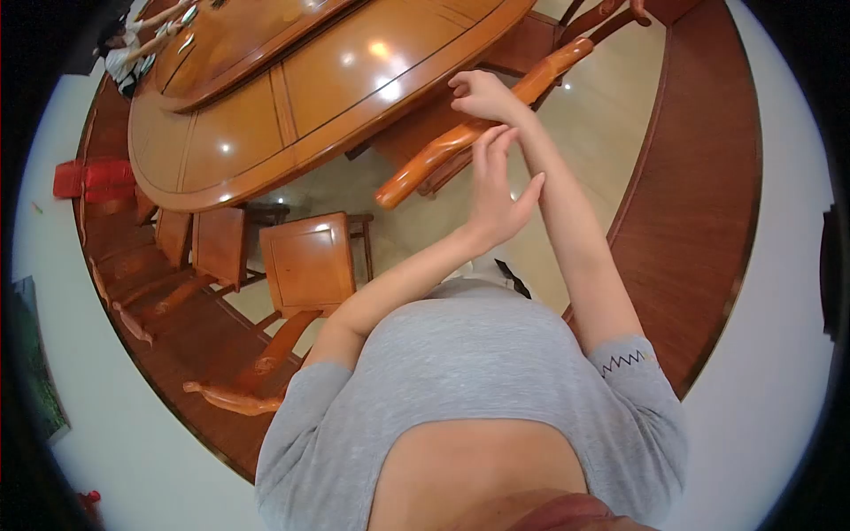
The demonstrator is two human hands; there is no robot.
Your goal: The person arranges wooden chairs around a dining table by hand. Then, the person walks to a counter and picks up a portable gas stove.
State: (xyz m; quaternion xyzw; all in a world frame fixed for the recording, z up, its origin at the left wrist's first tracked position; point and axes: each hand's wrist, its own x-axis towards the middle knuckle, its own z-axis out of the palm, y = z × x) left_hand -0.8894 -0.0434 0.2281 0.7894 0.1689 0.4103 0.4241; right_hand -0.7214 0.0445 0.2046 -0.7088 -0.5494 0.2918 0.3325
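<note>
My left hand (502,190) reaches out with fingers stretched and thumb apart, open and holding nothing I can see. Its fingertips are close to the inner side of my right wrist; I cannot tell whether they touch. Farther out, my right hand (485,95) is bent at the wrist, its fingers loosely curled with a gap between them and nothing visible in them. Beneath both hands runs the curved top rail of a wooden chair (425,168), which my right forearm partly covers. This chair stands beside the round wooden table (239,133).
More wooden chairs (310,257) stand on the left along the table. A red object (106,180) hangs by a chair farther left. A person (128,57) in a light top works at the table's far side. Dark red flooring (691,203) borders the pale tiles on the right.
</note>
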